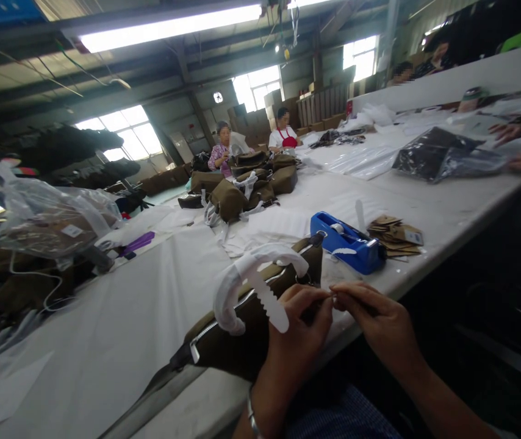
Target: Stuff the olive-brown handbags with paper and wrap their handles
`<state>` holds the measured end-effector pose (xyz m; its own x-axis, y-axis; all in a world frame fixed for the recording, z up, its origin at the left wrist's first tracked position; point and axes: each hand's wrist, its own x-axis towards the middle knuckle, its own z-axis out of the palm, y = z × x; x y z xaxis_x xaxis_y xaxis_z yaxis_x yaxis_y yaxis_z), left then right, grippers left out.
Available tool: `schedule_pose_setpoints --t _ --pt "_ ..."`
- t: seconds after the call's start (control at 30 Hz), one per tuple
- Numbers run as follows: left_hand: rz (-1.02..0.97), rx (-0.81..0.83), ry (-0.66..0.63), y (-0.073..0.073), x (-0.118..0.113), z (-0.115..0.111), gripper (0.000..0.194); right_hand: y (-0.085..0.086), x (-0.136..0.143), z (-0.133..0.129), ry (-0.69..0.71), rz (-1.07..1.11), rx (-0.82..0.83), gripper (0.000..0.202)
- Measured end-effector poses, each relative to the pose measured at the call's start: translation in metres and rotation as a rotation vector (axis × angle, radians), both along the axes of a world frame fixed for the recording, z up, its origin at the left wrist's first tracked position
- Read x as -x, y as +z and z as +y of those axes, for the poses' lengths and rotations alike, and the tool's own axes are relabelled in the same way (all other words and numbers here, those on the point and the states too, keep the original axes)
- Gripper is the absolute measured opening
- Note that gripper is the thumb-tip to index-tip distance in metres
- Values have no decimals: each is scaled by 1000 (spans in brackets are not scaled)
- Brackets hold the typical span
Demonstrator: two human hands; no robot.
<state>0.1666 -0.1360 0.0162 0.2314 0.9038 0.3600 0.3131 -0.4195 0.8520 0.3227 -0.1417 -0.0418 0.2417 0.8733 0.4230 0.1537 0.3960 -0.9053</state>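
Note:
An olive-brown bag [242, 341] with a silver zipper lies on the table edge in front of me. Its curved handle [228, 292] is wrapped in white material. My left hand [301, 320] is closed in a pinch over the near side of the bag. A white strip with a wavy edge [269, 303] lies against the back of that hand. My right hand [377, 320] pinches too, its fingertips meeting those of the left. Whatever small thing sits between the fingertips is too small to make out.
A blue tape dispenser [347, 244] stands beyond my hands, beside a pile of brown paper tags [395, 236]. Farther back are heaped olive bags [246, 186]. A plastic-wrapped dark item [438, 152] lies right, near another person's hands [512, 137]. Purple strips [139, 242] lie left.

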Motion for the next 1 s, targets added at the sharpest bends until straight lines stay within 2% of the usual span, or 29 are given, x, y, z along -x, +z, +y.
schedule_pose_setpoints --t 0.47,0.8,1.0 --pt "80 -14 26 0 0 2 11 -4 -3 2 32 -97 -39 16" --pt "154 -4 37 -2 0 4 12 0 -3 -1 -28 -131 -42 11" --pt "144 -29 35 -3 1 3 11 -1 -2 -2 -22 -237 -103 19"
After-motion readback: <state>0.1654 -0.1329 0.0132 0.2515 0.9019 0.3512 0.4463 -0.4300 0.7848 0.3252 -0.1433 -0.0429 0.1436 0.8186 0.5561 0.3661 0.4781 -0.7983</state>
